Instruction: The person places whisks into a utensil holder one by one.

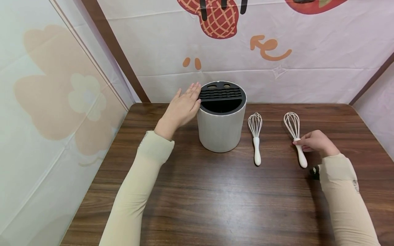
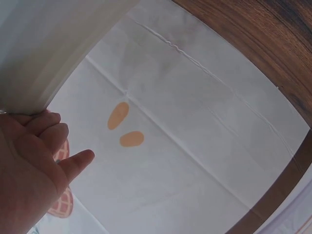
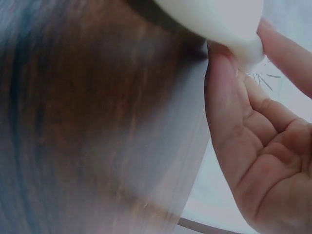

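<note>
A light grey utensil holder [image 1: 219,131] with a black divided top [image 1: 223,99] stands upright near the table's back edge. My left hand [image 1: 182,108] rests against its upper left side with fingers extended; in the left wrist view the left hand [image 2: 34,156] touches the holder's wall [image 2: 58,44] at the rim. Over on the right, my right hand [image 1: 317,141] pinches a white whisk [image 1: 301,155] at the top of its handle, wires pointing to the back. In the right wrist view, thumb and finger of the right hand [image 3: 263,146] hold the whisk handle [image 3: 219,22].
A second white whisk [image 1: 257,150] lies on the brown wooden table [image 1: 227,205], between the holder and the right hand's whisk. Behind the table hangs a printed cloth [image 1: 323,44], and another cloth [image 1: 46,119] covers the left side.
</note>
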Available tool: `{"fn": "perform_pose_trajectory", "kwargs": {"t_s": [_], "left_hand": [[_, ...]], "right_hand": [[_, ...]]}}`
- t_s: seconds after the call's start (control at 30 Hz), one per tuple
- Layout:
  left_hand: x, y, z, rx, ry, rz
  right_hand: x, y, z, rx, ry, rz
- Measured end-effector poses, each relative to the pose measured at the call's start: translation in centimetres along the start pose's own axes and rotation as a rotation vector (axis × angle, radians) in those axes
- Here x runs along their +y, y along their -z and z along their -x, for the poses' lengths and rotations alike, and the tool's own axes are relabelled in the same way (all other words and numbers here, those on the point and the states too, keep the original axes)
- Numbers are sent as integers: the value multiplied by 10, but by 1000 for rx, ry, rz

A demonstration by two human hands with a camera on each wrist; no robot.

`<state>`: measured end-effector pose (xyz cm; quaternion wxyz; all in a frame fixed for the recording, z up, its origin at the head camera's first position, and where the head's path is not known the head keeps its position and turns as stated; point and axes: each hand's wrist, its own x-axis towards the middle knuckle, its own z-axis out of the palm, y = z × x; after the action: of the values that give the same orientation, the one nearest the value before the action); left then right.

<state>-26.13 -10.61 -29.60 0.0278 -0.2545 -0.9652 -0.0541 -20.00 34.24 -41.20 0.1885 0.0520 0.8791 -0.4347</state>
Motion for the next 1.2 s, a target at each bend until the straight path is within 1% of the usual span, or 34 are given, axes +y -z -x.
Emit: {"fn": "perform_pose_trajectory", "kwargs": {"t_s": [0.1, 0.33, 0.63, 0.8, 0.9, 1.07, 1.2], "left_hand": [[0, 0, 0, -1, 1, 0], [0, 0, 2, -4, 3, 10], [-1, -1, 2, -5, 3, 8], [-1, -1, 1, -10, 3, 19], [-1, -1, 0, -5, 0, 21], [-1, -1, 0, -4, -1, 23], [-1, -1, 0, -1, -1, 29]], "right_hand": [[1, 0, 1, -7, 21, -34], [7, 0, 1, -19, 58, -157], [8, -3, 6, -17, 163, -326], [9, -3, 7, -43, 226, -442], [8, -2, 8, -65, 260, -486], [4, -3, 10, -82, 276, -548], [3, -5, 13, -102, 315, -618]]}}
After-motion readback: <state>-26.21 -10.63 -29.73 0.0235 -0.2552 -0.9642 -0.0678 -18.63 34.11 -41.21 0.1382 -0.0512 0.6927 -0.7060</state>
